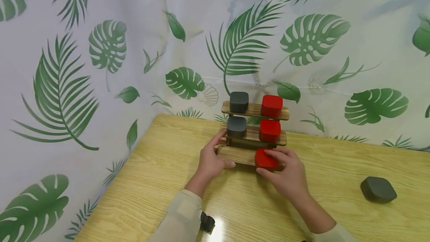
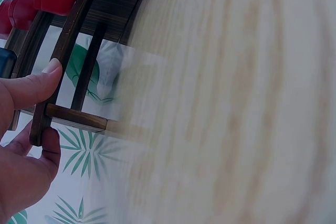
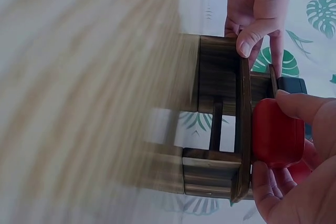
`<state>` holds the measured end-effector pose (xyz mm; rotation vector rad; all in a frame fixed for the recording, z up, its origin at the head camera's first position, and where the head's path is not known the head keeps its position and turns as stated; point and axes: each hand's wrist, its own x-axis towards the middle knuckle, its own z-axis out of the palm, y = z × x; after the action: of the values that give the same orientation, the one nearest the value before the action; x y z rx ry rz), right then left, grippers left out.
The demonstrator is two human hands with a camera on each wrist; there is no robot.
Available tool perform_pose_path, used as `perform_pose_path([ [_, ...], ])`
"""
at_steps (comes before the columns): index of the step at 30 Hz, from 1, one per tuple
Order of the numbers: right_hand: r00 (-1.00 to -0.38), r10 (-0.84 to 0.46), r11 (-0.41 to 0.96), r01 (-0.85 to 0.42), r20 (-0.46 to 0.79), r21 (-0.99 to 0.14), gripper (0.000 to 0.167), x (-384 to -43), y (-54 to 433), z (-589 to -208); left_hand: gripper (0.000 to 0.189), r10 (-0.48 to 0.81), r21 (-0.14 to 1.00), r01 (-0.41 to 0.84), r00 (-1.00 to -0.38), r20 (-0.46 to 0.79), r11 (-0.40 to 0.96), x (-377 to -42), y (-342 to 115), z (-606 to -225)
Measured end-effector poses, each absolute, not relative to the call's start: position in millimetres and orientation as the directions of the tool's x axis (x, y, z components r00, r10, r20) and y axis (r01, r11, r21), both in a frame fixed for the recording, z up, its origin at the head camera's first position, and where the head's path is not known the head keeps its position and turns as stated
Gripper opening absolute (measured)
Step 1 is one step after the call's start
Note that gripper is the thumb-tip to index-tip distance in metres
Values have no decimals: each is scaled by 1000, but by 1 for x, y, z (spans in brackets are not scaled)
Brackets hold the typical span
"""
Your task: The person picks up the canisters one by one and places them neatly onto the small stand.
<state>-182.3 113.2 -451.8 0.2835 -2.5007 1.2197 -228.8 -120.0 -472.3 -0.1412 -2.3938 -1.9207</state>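
Note:
A three-tier wooden display rack [image 1: 236, 155] stands on the table near the patterned cloth. My left hand [image 1: 211, 161] holds the left end of its lowest shelf; in the left wrist view the thumb [image 2: 39, 85] lies on one face of the board and fingers curl round the other. At the right end of that shelf, my right hand [image 1: 291, 174] grips a red rounded block [image 3: 275, 135] between thumb and fingers, and the block touches the board. Each of the two upper shelves carries a dark grey block [image 1: 236, 127] at left and a red block [image 1: 270, 130] at right.
Another dark grey block [image 1: 378, 189] lies on the wooden table [image 1: 336, 167], off to the right of the rack. A leaf-print cloth [image 1: 188, 47] hangs behind and along the left side. A small black object [image 1: 207, 222] sits by my left cuff.

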Motion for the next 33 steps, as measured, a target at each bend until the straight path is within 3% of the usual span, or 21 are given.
perform_pose_path([
  [33, -920, -20, 608, -322, 392, -726, 52, -190, 79, -454, 109, 30, 964, 127, -992, 124, 232, -230, -121, -472],
])
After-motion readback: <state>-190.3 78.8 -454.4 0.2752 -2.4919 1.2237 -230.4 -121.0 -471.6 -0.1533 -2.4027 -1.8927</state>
